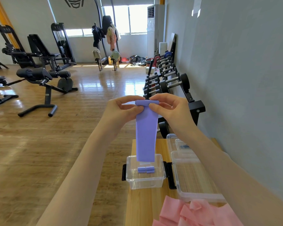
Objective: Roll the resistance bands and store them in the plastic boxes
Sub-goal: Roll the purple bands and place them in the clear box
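Note:
A purple resistance band (pixel 146 136) hangs in the air in front of me, its top end rolled into a small tube. My left hand (pixel 124 106) pinches the left end of that roll and my right hand (pixel 168 105) pinches the right end. The band's loose tail reaches down to the rim of an open clear plastic box (pixel 145 181) on the wooden table (pixel 144 204). Two rolled purple bands (pixel 145 169) lie side by side inside that box.
A pile of pink bands (pixel 196 214) lies at the table's near edge. Clear box lids (pixel 194 176) sit to the right of the box, by the grey wall. A dumbbell rack (pixel 168 79) stands beyond the table. Gym benches (pixel 44 82) stand on the wooden floor at left.

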